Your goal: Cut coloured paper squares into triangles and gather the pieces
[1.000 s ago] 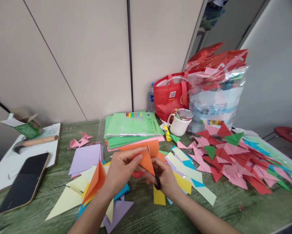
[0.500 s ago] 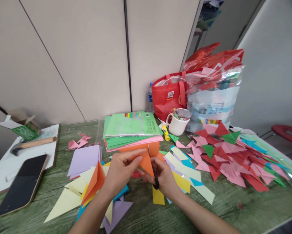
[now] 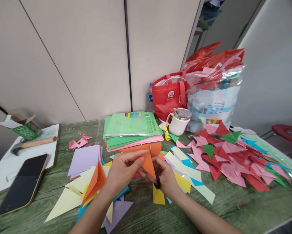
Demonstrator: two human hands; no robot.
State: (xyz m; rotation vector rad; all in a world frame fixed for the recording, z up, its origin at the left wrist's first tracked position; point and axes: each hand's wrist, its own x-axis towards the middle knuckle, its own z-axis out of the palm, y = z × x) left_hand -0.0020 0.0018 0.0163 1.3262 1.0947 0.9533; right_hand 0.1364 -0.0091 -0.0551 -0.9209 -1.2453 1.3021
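Observation:
My left hand (image 3: 125, 169) pinches a sheet of orange paper (image 3: 146, 162) between thumb and fingers, holding it above the table. In my right hand (image 3: 163, 172) is a pair of scissors (image 3: 157, 178) with black handles. Their blade lies across the orange paper, and part of the sheet extends on the blade's right side. My fingers hide much of the handles. Below and left of my left hand lie folded and cut papers: an orange piece (image 3: 96, 182), cream triangles (image 3: 65, 202) and a purple one (image 3: 118, 213). Cut strips (image 3: 185, 165) lie right of my right hand.
Green and pink paper packs (image 3: 133, 126) lie at the back, near a white mug (image 3: 178, 125) and a yellow glue stick (image 3: 165, 133). Folded pink and red pieces (image 3: 233, 162) pile up right. A phone (image 3: 22, 183) and a hammer (image 3: 33, 145) are left; bags (image 3: 169, 97) stand behind.
The hands, paper and scissors have shifted very slightly to the right. Both hands keep the same hold, and the things on the table stay where they were.

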